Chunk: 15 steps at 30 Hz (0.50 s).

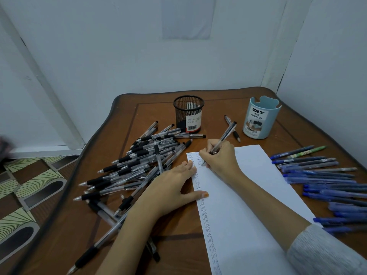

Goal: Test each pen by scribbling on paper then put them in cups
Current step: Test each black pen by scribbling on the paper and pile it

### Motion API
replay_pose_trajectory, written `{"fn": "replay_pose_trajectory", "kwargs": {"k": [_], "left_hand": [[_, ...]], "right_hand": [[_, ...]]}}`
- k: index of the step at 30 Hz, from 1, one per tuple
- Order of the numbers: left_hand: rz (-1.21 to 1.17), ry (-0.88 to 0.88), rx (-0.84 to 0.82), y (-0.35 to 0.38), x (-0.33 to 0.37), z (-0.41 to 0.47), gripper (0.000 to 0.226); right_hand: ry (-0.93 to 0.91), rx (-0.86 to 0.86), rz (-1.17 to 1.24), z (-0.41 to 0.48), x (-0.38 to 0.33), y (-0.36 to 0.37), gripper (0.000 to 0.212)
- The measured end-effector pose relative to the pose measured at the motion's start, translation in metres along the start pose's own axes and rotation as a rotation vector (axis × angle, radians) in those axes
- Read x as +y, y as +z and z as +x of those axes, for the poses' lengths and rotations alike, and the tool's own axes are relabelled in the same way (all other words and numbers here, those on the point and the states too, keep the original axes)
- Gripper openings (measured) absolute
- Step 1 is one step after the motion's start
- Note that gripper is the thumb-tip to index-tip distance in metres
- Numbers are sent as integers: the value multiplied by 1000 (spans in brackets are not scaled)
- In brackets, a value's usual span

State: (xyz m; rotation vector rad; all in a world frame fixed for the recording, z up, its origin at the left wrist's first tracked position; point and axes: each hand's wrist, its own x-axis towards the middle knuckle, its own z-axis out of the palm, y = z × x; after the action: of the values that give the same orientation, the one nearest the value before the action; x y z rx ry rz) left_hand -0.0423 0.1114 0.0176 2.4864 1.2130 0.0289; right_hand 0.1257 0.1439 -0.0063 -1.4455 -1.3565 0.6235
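right hand point(220, 155): is gripping the clear-barrelled black ballpoint pen point(224, 135) in a curled writing pinch, its tip meeting the sheet near the far left corner.
left hand point(174, 187): is lying flat with straight fingers, holding nothing and pressing on the sheet's left edge.
long white paper sheet point(258, 195): is lying centre-right on the brown wooden table point(297, 132), with a column of small "test" marks point(204, 213) running down its left edge.
cups: black wire-mesh cup point(188, 114) far centre, pale blue plastic cup point(260, 118) far right; no pens are sticking out of either.
stock: heap of black pens point(139, 161) left, row of blue pens point(321, 181) right.
advice: likely best writing short and light, pinning the sheet flat and checking for ink before cupping.
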Motion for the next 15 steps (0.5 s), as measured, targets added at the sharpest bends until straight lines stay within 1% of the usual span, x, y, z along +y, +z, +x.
{"fn": "replay_pose_trajectory", "kwargs": {"k": [2, 4, 6, 8, 10, 12, 15], "left_hand": [[0, -1, -1, 0, 0, 0, 81], [-1, 0, 0, 1, 0, 0, 81], [1, 2, -2, 1, -1, 0, 81], [-3, 1, -4, 1, -2, 0, 81], [-11, 0, -8, 0, -2, 0, 82], [-14, -2, -13, 0, -2, -1, 82], [-15, -4, -14, -1, -1, -1, 81]], "right_hand": [[1, 7, -18, 0, 1, 1, 37], [47, 11, 22, 1, 0, -2, 36], [150, 33, 201, 2, -1, -5, 36], [300, 63, 381, 4, -4, -7, 37], [385, 73, 409, 8, -5, -9, 38], [373, 36, 430, 9, -4, -11, 31], [334, -13, 474, 10, -2, -15, 37]]}}
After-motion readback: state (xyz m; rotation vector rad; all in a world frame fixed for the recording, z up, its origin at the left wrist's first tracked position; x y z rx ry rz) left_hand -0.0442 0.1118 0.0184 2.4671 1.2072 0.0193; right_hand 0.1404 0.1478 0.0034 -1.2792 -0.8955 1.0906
